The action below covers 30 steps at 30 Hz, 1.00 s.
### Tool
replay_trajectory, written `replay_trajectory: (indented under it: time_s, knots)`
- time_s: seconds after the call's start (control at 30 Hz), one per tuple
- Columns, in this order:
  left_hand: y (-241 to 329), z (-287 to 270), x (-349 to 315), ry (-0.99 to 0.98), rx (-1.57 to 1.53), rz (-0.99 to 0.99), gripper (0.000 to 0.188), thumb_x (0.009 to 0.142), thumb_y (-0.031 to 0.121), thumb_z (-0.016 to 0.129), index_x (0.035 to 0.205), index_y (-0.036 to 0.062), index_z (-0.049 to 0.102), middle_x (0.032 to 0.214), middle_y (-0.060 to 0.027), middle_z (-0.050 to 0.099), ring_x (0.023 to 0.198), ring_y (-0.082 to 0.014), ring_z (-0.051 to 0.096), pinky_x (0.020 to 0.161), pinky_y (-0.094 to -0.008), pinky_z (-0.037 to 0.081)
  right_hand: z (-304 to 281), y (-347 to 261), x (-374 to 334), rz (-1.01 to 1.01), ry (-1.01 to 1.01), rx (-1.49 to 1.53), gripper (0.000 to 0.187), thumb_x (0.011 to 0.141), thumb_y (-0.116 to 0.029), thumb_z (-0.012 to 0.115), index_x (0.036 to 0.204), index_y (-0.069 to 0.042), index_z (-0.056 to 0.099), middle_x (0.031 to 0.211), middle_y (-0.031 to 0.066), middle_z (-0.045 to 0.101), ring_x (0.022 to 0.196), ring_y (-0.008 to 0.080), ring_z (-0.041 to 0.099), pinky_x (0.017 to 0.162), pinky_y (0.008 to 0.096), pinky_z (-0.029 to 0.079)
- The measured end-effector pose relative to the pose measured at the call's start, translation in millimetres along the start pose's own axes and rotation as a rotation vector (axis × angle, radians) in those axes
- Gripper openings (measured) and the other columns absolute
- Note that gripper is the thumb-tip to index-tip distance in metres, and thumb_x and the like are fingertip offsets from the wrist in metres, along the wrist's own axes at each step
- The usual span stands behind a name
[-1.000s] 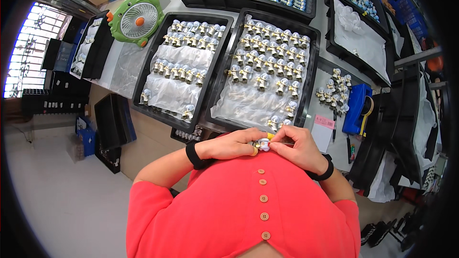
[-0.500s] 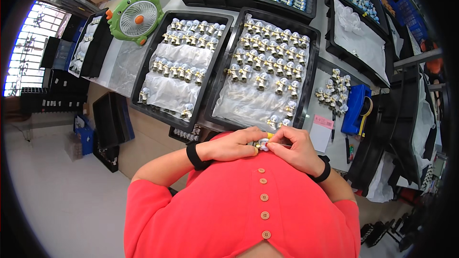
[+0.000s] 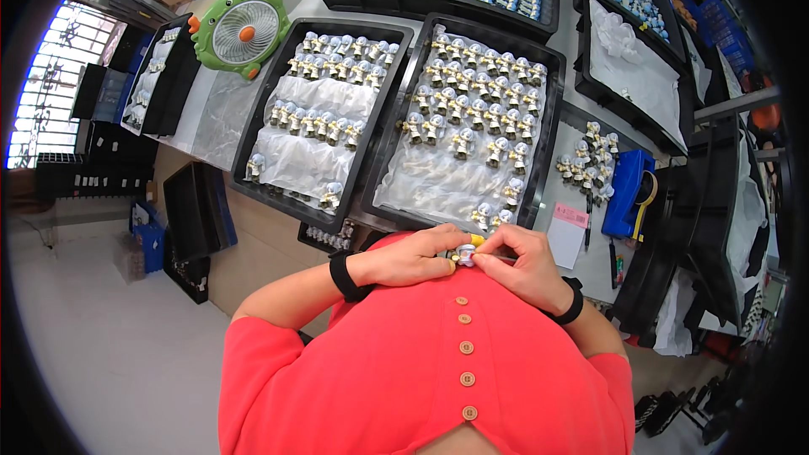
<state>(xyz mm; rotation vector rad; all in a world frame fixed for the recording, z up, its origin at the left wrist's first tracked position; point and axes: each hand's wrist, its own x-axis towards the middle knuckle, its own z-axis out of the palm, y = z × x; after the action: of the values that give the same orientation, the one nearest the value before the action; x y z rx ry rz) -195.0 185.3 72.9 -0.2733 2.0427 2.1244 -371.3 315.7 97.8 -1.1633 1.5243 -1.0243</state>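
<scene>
1. A figure (image 3: 466, 256) sits between the left hand (image 3: 404, 258) and right hand (image 3: 528, 268), before the centre tray (image 3: 551, 105).
2. The left tray (image 3: 262, 109) lies left of it; rows stand in both.
3. The fan (image 3: 244, 34) is left of the left tray.
4. The back tray (image 3: 404, 5) lies behind both.
5. A pile (image 3: 587, 162) lies between centre tray and dispenser (image 3: 621, 194).
6. A card (image 3: 567, 240) lies before the pile.

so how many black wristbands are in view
2: one black wristband at the wrist of the left hand, the other at the wrist of the right hand.
</scene>
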Motion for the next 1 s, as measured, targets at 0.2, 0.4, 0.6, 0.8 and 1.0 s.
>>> replay_trajectory:
  time_s: [0.2,0.4,0.6,0.8,1.0]
  knots:
    - [1,0,-1,0.014,-0.012,-0.032,0.050,0.078,0.008,0.047,0.127,-0.0007,0.043,0.110,-0.0135,0.046,0.107,-0.0248,0.044,0.096,-0.0345,0.033,2,4,1,-0.066,0.032,-0.049,0.009,0.077,-0.005,0.066,0.078,0.001,0.060,0.071,0.0084,0.060,0.064,0.0139,0.059,0.056,0.0259,0.047]
    - [4,1,-3,0.029,-0.058,-0.020,0.051,0.077,0.008,0.047,0.128,-0.0004,0.043,0.110,-0.0117,0.046,0.107,-0.0229,0.044,0.095,-0.0329,0.033,-4,6,2,-0.108,0.067,-0.153,0.006,0.080,-0.003,0.064,0.079,0.001,0.060,0.075,0.0068,0.061,0.067,0.0112,0.059,0.060,0.0241,0.047]
    - [-8,-3,-2,-0.009,-0.321,-0.068,0.051,0.080,0.012,0.052,0.130,0.0030,0.043,0.113,-0.0093,0.050,0.103,-0.0151,0.047,0.092,-0.0296,0.037,-8,18,-2,0.102,0.084,0.357,0.011,0.084,-0.005,0.063,0.090,-0.001,0.054,0.084,0.0021,0.060,0.079,0.0066,0.056,0.072,0.0219,0.047]
    - [-4,0,4,0.056,-0.132,-0.039,0.043,0.084,0.020,0.065,0.118,0.0042,0.044,0.105,-0.0061,0.054,0.096,-0.0133,0.050,0.085,-0.0277,0.041,-10,15,-2,-0.001,-0.035,0.143,0.015,0.081,-0.007,0.065,0.091,-0.003,0.054,0.087,0.0034,0.058,0.082,0.0113,0.056,0.072,0.0256,0.046]
    - [-1,1,4,0.067,0.001,0.025,0.031,0.085,0.019,0.064,0.106,0.0036,0.048,0.096,-0.0066,0.055,0.090,-0.0141,0.052,0.080,-0.0286,0.042,-8,15,-1,-0.164,-0.033,-0.066,0.016,0.076,-0.006,0.068,0.089,-0.003,0.059,0.086,0.0075,0.058,0.080,0.0201,0.059,0.071,0.0283,0.046]
